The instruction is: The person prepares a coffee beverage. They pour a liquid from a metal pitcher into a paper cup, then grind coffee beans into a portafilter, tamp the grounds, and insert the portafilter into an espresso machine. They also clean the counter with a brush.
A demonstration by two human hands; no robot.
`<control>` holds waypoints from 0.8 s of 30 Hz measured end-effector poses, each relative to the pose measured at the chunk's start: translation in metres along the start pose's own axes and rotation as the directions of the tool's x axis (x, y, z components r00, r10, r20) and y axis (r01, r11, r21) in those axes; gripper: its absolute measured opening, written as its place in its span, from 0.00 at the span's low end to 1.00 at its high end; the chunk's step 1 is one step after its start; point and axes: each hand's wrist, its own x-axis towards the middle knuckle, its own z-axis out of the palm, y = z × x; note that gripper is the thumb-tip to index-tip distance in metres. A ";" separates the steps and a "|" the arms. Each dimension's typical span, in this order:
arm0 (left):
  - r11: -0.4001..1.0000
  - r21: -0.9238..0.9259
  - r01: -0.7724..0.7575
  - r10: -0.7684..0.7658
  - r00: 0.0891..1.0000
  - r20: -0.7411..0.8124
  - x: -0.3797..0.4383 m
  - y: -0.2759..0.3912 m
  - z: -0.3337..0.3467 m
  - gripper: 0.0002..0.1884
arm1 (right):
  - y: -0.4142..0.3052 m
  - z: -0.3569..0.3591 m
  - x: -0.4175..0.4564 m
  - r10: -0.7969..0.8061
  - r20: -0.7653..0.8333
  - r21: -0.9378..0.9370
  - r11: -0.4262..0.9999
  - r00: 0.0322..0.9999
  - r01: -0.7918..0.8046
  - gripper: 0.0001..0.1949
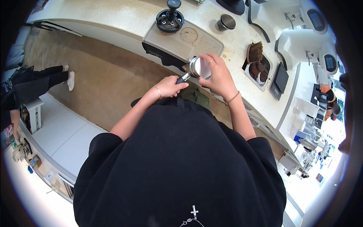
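My left hand (169, 86) is closed round the black handle of a portafilter (186, 76), just off the counter's front edge. On the portafilter's basket sits a silvery metal cup (203, 68), tilted on its side, and my right hand (217, 72) grips it between thumb and fingers. Whether the cup holds anything is hidden. Beyond my hands a ridged tamping mat (181, 42) lies at the counter edge, with a black-topped tamping tool (170, 21) standing at its far left. A dark metal cup (226, 22) stands behind the mat.
A wooden-handled brush (255, 53) rests on an inset bin (262, 72) holding used coffee pucks. Right of it lies a black scale (279, 81). White grinders (307, 42) with small displays stand at the back right. A person in dark clothes (37, 82) stands across the aisle at left.
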 end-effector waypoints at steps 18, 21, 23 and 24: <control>0.999 0.032 -0.004 0.003 1.000 0.010 0.002 0.000 -0.003 0.20 | 0.004 -0.005 0.014 0.446 0.249 -0.097 0.894 0.859 -0.436 0.26; 0.999 0.043 0.008 -0.008 1.000 -0.001 0.002 -0.001 -0.003 0.20 | 0.005 -0.001 0.003 -0.016 -0.088 -0.047 0.999 0.996 0.012 0.26; 0.999 0.039 0.011 -0.011 1.000 0.002 0.002 -0.001 -0.004 0.19 | -0.001 0.000 0.004 0.022 -0.033 0.011 1.000 0.999 -0.022 0.26; 0.999 0.037 0.018 -0.018 1.000 0.008 0.003 -0.001 -0.004 0.19 | 0.000 0.003 0.005 0.102 -0.023 -0.004 0.995 0.995 -0.102 0.26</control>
